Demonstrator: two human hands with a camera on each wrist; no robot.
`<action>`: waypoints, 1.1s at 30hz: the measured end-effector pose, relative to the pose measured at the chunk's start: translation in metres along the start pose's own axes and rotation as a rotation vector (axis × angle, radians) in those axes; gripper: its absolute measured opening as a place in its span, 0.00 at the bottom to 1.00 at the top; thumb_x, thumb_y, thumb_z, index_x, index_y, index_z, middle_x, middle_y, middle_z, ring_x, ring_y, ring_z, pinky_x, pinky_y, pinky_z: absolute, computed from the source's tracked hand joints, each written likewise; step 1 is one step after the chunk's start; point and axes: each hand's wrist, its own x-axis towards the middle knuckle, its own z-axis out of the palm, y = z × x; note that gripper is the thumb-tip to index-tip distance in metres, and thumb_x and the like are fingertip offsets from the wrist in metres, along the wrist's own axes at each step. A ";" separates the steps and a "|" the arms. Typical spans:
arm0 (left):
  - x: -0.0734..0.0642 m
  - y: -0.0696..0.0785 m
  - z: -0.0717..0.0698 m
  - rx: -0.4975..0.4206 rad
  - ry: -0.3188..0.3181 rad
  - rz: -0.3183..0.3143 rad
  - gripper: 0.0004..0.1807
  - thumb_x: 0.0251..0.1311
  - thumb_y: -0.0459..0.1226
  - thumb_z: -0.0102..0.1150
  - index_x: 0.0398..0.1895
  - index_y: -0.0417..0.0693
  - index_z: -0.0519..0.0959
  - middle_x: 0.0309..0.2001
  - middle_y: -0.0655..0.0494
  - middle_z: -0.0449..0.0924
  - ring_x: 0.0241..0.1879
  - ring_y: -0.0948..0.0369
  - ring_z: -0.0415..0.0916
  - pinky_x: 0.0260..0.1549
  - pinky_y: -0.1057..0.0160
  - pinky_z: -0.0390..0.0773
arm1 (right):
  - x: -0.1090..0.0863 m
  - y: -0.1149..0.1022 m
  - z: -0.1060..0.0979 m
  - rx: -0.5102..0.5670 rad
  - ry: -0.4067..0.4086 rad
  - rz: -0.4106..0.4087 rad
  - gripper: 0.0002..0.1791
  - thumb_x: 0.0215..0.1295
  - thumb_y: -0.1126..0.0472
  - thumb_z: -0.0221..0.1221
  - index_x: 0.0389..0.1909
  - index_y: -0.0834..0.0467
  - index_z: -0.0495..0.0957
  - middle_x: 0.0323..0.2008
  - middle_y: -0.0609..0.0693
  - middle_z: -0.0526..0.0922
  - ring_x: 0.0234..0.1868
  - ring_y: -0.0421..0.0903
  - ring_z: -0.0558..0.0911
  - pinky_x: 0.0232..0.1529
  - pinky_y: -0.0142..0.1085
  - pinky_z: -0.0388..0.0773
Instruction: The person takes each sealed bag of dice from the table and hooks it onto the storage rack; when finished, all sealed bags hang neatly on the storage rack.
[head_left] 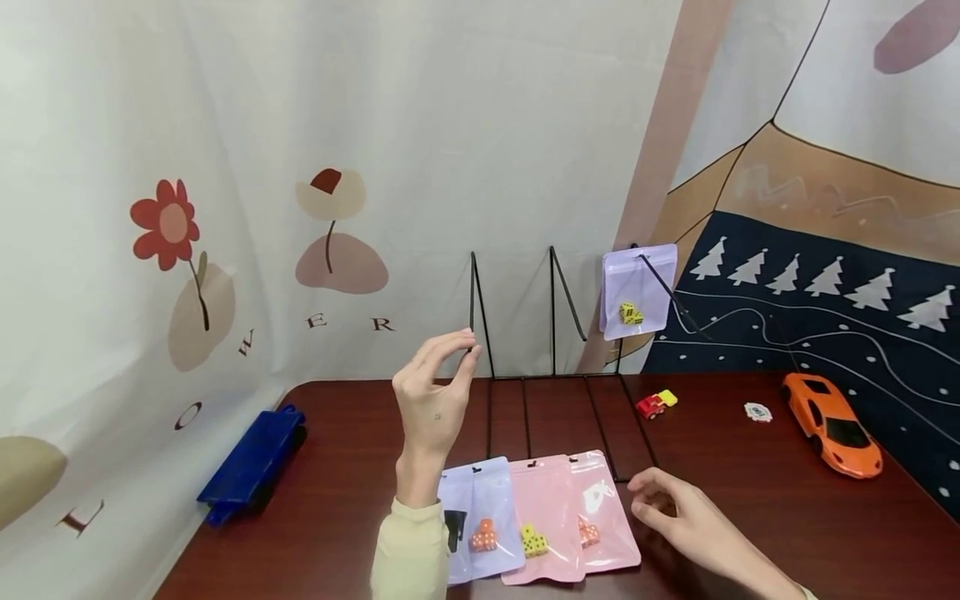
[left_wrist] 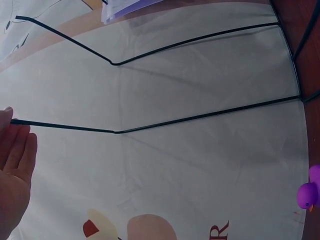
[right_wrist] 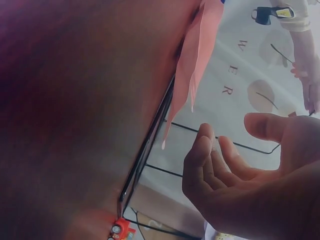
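Note:
My left hand is raised and pinches the front tip of the left prong of a black wire rack; the left wrist view shows that prong ending between thumb and fingers. Lilac zip pouches and pink zip pouches lie overlapping on the table, with orange and yellow dice inside. My right hand hovers just right of the pink pouches, fingers loosely bent, holding nothing. On the rack's right prong hangs a lilac pouch with yellow dice.
A blue toy piece stands at the left of the brown table. To the right are a small red-and-yellow toy truck, a white chip and an orange toy car. A purple toy duck shows near the rack. Printed cloth hangs behind.

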 end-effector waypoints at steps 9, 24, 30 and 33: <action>0.001 -0.001 -0.002 0.005 0.000 -0.001 0.10 0.48 0.23 0.68 0.34 0.40 0.84 0.37 0.51 0.84 0.40 0.57 0.82 0.41 0.63 0.80 | -0.005 0.003 0.005 -0.007 -0.079 0.009 0.10 0.64 0.62 0.60 0.44 0.61 0.74 0.33 0.48 0.77 0.31 0.37 0.76 0.28 0.32 0.75; 0.001 -0.001 -0.001 -0.002 -0.011 -0.005 0.09 0.48 0.23 0.68 0.34 0.39 0.84 0.37 0.50 0.84 0.40 0.56 0.82 0.41 0.62 0.80 | -0.006 0.009 0.010 0.127 -0.174 -0.005 0.12 0.65 0.65 0.57 0.47 0.63 0.71 0.33 0.52 0.75 0.27 0.40 0.76 0.21 0.34 0.76; 0.002 -0.001 -0.001 -0.002 -0.007 0.004 0.09 0.49 0.23 0.68 0.34 0.39 0.84 0.36 0.50 0.84 0.40 0.56 0.82 0.41 0.62 0.80 | -0.004 0.011 0.013 0.212 -0.222 -0.009 0.11 0.65 0.67 0.55 0.47 0.64 0.71 0.34 0.54 0.73 0.23 0.42 0.76 0.18 0.37 0.77; 0.002 -0.001 -0.001 -0.004 -0.007 0.005 0.10 0.48 0.22 0.68 0.34 0.39 0.84 0.36 0.50 0.84 0.40 0.56 0.82 0.41 0.62 0.80 | -0.004 0.011 0.012 0.182 -0.238 0.001 0.10 0.64 0.67 0.56 0.45 0.64 0.74 0.34 0.54 0.75 0.23 0.41 0.75 0.19 0.34 0.76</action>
